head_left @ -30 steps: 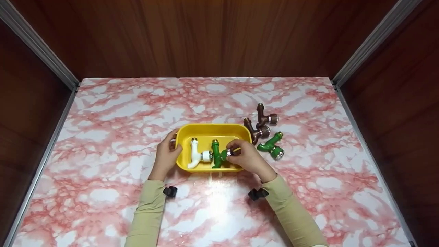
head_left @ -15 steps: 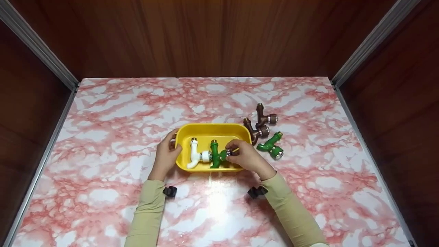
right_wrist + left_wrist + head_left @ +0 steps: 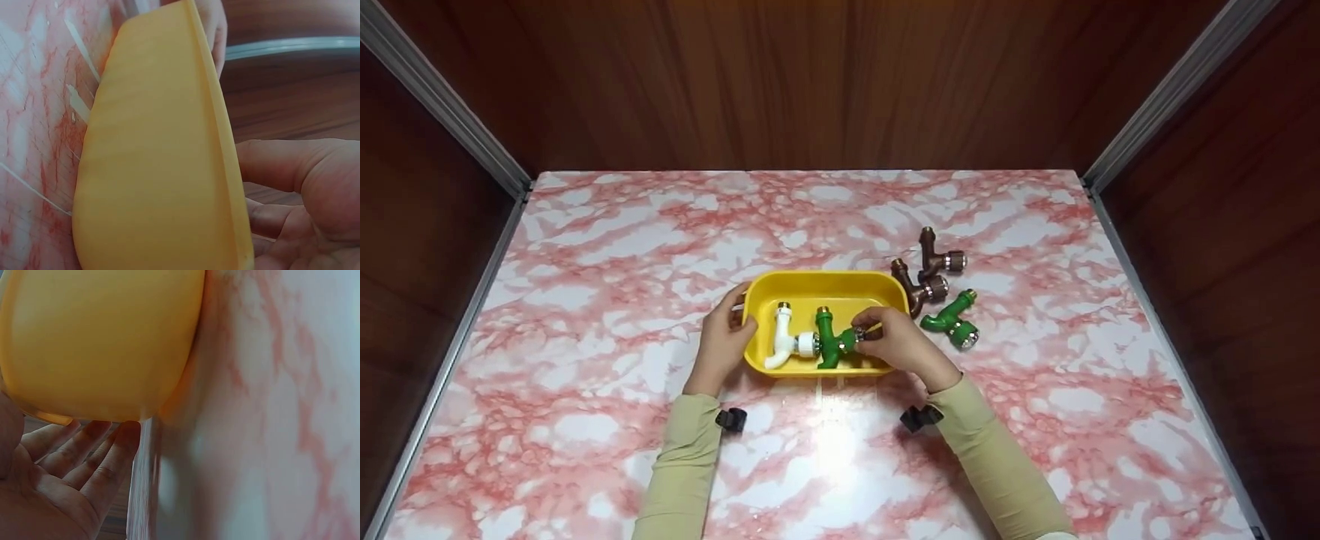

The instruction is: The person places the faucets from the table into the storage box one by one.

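Note:
A yellow plastic tub (image 3: 829,281) holds a white tap (image 3: 783,334) on its left and a green tap (image 3: 826,336) beside it. My right hand (image 3: 901,343) reaches over the front right rim and pinches the green tap's knob between thumb and fingers. The green tap's body lies right at the white tap's knob. At the tub's left end my left hand (image 3: 723,339) grips the wall, thumb at the rim and fingers outside. In the left wrist view those fingertips (image 3: 128,433) meet the tub wall. The tub's side hides the taps from both wrist views.
Two brown taps (image 3: 941,261) lie behind the tub's right end, the nearer one close to its rim. Another green tap (image 3: 952,321) lies to the right of the tub. Dark wood-grain panels (image 3: 825,90) stand around the pink marbled table (image 3: 585,450).
My right hand has slid the green tap slightly left in the tub, up to the white tap, which has shifted a little left too. The left hand stays at the tub's end.

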Available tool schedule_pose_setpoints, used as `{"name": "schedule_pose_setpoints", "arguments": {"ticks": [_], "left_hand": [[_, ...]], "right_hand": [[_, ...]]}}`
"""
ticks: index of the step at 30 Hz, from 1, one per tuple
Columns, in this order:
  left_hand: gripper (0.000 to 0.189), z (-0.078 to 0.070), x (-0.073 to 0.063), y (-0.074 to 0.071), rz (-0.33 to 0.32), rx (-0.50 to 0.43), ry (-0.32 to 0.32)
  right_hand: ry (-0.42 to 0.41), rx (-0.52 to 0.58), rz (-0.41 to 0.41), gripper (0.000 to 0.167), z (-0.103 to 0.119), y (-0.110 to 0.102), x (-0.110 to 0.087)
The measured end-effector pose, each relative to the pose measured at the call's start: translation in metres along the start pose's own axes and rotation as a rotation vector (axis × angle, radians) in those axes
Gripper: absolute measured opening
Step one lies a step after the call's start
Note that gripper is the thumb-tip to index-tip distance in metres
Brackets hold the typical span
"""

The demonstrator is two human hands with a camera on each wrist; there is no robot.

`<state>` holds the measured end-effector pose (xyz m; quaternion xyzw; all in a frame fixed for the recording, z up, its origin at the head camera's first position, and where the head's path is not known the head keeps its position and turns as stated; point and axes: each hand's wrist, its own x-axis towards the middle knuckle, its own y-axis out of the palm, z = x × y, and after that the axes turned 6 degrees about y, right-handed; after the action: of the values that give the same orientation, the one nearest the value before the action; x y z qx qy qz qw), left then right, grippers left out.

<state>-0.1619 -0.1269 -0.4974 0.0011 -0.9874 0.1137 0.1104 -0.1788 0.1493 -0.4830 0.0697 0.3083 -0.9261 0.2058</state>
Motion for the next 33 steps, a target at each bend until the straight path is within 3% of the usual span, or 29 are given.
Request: {"name": "schedule_pose_setpoints", "arguments": {"ticks": [7, 14, 20, 24, 33], "left_hand": [[0.054, -0.0004, -0.0007, -0.0001, 0.009, 0.004, -0.015], [0.055, -0.0002, -0.0008, -0.0003, 0.009, -0.006, -0.02], [0.055, 0.0, -0.0003, -0.0006, 0.002, 0.001, -0.019], [0.055, 0.0003, -0.0001, -0.0006, -0.002, -0.012, -0.018], [0.055, -0.0008, -0.0006, 0.0, 0.006, -0.009, -0.028]], "right_hand": [[-0.01, 0.05, 0.04, 0.042, -0.0002, -0.003, -0.0022], [0.029, 0.038, 0.004, 0.032, 0.0015, -0.0054, -0.0021], [0.158, 0.239, -0.024, 0.046, 0.0029, -0.0047, -0.0015], [0.211, 0.375, 0.0, 0.057, 0.0039, -0.0048, -0.0009], [0.224, 0.462, 0.051, 0.068, 0.0045, -0.0079, -0.0029]]}}
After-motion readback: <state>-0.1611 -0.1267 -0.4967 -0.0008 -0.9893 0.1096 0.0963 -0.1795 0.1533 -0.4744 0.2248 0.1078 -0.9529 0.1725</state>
